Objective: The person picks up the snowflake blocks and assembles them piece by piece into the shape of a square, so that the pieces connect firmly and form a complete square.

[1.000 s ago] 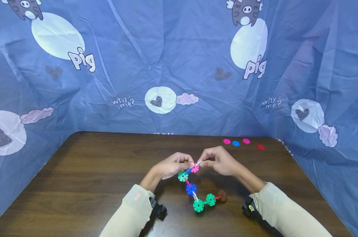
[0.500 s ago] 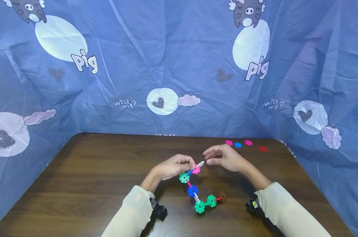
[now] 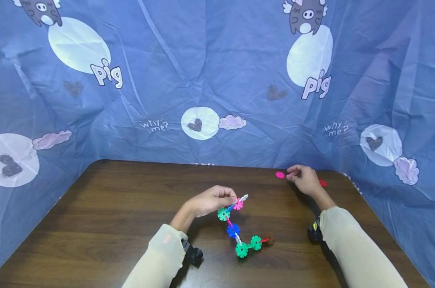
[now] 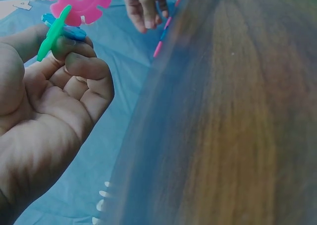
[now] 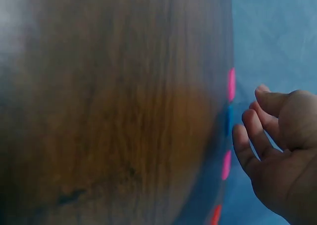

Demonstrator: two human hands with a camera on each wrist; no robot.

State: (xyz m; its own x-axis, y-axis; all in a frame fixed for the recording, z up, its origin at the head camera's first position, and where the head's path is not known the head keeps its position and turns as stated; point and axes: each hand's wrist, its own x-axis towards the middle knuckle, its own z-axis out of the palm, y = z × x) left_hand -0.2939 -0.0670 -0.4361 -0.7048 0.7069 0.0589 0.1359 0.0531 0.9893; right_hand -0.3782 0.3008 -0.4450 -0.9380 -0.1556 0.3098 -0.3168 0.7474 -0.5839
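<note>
My left hand [image 3: 214, 201] pinches a chain of linked notched discs near its upper end, by a blue disc [image 4: 74, 31] between a pink disc [image 4: 81, 2] and a green disc [image 4: 53, 34]. A white disc [image 3: 244, 197] tips that end; the chain runs down through a dark blue disc [image 3: 233, 230] and green discs [image 3: 242, 250] to a brown one [image 3: 270, 240]. At the back right my right hand [image 3: 306, 181] hovers, fingers loosely bent and holding nothing, over the loose discs. In the right wrist view a blue disc [image 5: 229, 120] lies beside its fingertips.
Loose on the brown table [image 3: 113, 216] near its back edge lie a pink disc [image 3: 280, 175] left of my right hand and a red disc [image 3: 322, 183] right of it. Another pink disc [image 5: 226, 165] shows in the right wrist view. A blue printed cloth hangs behind.
My right hand has let go of the white disc at the chain's end and moved right and back to the loose discs. My left hand keeps its hold in nearly the same place.
</note>
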